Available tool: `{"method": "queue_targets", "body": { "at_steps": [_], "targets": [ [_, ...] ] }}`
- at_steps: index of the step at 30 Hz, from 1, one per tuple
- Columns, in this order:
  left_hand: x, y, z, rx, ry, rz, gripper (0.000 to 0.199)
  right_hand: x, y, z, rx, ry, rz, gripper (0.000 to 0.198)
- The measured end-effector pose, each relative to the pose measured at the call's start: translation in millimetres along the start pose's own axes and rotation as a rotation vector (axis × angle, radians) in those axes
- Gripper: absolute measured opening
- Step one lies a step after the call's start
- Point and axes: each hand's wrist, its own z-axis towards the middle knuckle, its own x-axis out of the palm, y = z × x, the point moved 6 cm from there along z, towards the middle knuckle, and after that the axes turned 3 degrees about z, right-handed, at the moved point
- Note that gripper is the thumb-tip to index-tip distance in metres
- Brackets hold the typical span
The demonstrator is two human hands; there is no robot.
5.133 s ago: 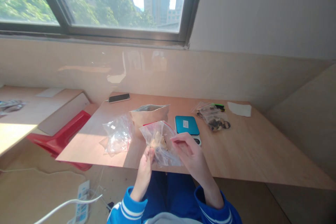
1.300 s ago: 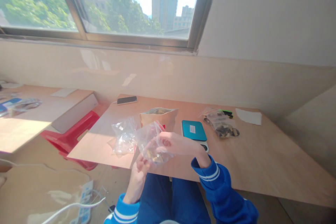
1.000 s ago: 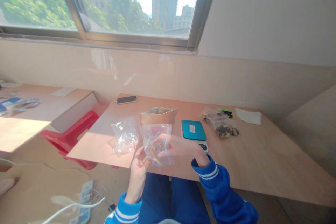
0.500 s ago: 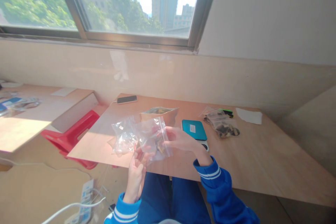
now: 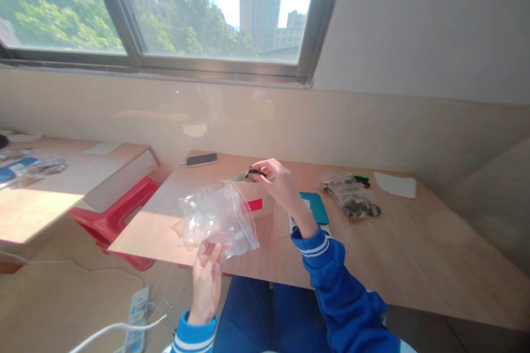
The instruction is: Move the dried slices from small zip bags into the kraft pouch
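My left hand pinches the lower edge of a clear zip-lock bag, which is held tilted above the table's front edge. Between the fingertips of my right hand is a small dark brown curved piece, its exact kind too small to make out. The right hand is over the mouth of a standing brown paper bag with a red label. Another clear plastic bag lies behind the held one, partly overlapped. Behind my right wrist, a teal-topped device is partly hidden.
On the right of the table lie clear bags of dark mottled pieces, a green-and-black tool and white paper. A phone is at the back left. A red stool stands between the tables.
My right hand has left the clear bag with the dark piece and moved up and away to the paper bag's mouth. The clear bag, still in my left hand, now looks empty.
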Motion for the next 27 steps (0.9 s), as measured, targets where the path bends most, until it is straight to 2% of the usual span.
{"method": "queue_targets", "body": {
  "at_steps": [3,8,11,15,18,21,25,27],
  "targets": [
    [-3,0,1,-0.001,-0.020,-0.010,0.048,9,1,-6,-0.107,0.114,-0.090,0.021],
    [-3,0,1,-0.002,-0.016,-0.023,0.045,11,0,-13,-0.179,0.216,-0.189,0.027],
    [-2,0,0,-0.005,-0.017,-0.018,0.045,9,4,-17,-0.179,0.210,-0.227,0.034],
    [-1,2,-3,-0.041,-0.033,-0.020,0.048,3,15,-28,-0.121,0.124,-0.207,0.040],
    [0,4,-4,-0.064,-0.026,-0.014,0.050,4,27,-42,-0.077,0.105,-0.133,0.032],
    [3,8,-5,-0.078,0.021,0.002,0.051,11,30,-58,0.023,0.123,-0.047,0.028],
    [5,14,-7,-0.100,0.075,0.054,0.066,23,18,-77,0.228,0.135,0.098,0.057],
    [5,15,-8,-0.092,0.107,0.101,0.063,23,7,-80,0.326,0.079,0.183,0.060]
  ]
}}
